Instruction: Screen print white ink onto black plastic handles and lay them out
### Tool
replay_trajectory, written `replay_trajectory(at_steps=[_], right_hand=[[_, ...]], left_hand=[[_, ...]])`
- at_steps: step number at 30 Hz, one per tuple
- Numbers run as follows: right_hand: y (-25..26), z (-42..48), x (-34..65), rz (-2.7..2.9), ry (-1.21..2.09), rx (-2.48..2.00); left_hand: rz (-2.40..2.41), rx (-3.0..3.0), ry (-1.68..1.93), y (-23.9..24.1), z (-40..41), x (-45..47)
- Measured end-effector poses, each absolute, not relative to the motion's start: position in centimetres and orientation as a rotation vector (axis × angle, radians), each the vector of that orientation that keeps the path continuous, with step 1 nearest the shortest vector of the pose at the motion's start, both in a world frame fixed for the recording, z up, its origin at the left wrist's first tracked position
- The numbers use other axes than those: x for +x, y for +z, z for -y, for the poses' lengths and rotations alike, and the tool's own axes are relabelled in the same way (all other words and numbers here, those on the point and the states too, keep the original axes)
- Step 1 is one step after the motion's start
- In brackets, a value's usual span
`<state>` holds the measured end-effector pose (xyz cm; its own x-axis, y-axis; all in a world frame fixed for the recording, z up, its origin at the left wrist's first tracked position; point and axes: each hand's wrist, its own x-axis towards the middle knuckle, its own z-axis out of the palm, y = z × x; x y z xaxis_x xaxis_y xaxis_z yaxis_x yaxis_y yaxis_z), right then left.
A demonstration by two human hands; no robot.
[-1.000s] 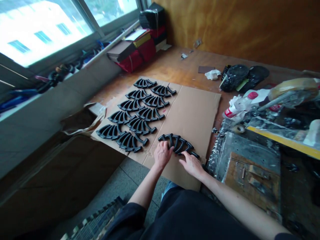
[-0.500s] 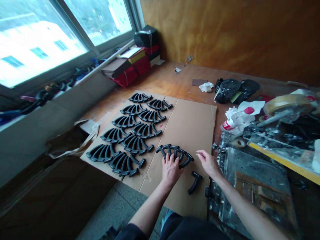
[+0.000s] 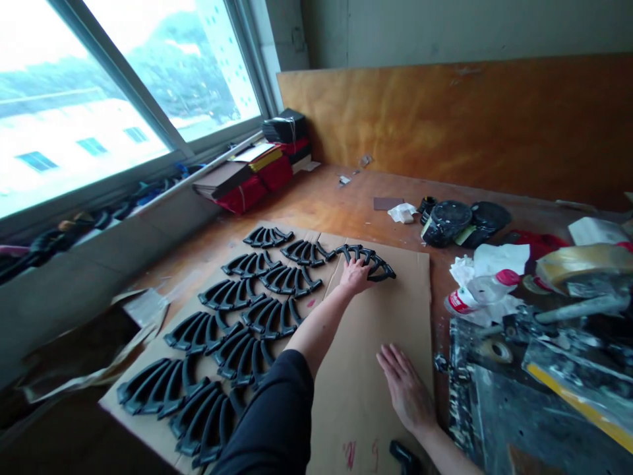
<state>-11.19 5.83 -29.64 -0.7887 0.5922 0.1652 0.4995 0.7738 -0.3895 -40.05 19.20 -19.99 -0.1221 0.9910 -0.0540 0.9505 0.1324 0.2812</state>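
My left hand (image 3: 355, 274) reaches to the far part of a cardboard sheet (image 3: 366, 369). Its fingers are wrapped round a fanned row of glossy black curved pieces with T-shaped ends (image 3: 380, 265), whose kind I cannot make out. Some of that row is hidden under the fingers. To its left, similar fanned groups (image 3: 291, 280) lie in two columns on the cardboard; my left sleeve covers part of the nearest ones. My right hand (image 3: 408, 389) is open, fingers extended, low over or on the cardboard's right side. A single black piece (image 3: 404, 456) lies below it, cut off by the frame edge.
Right of the cardboard are a plastic bottle (image 3: 482, 291), crumpled tissue (image 3: 502, 260), black-stained tubs (image 3: 448, 221), tape rolls (image 3: 497, 350) and a cluttered dark board (image 3: 524, 409). Red and black bundles (image 3: 252, 178) stand by the window. A wooden panel (image 3: 445, 125) backs the table.
My left hand has carried the fanned row away from me to the cardboard's far part, beside the farthest groups. My right hand has flattened out. The view has tilted up.
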Motion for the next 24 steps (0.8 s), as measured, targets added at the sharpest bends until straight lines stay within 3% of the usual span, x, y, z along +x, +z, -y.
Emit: replay_trajectory(at_steps=[10,16,24], right_hand=[[-29.4,-5.9,-11.1,2.702,0.45,-0.862],[-28.5,-5.7,-11.7,2.716,0.387,-0.877],[-26.1,-5.7,-12.8,2.622,0.722,-0.982]], left_hand=[[-2.501,1.506,0.209,-22.9,-24.4,-44.5],[-2.648,1.615,0.578,-27.5,-19.1,-39.2],[-2.446,1.812,0.897,-30.8,-9.7,-33.2]])
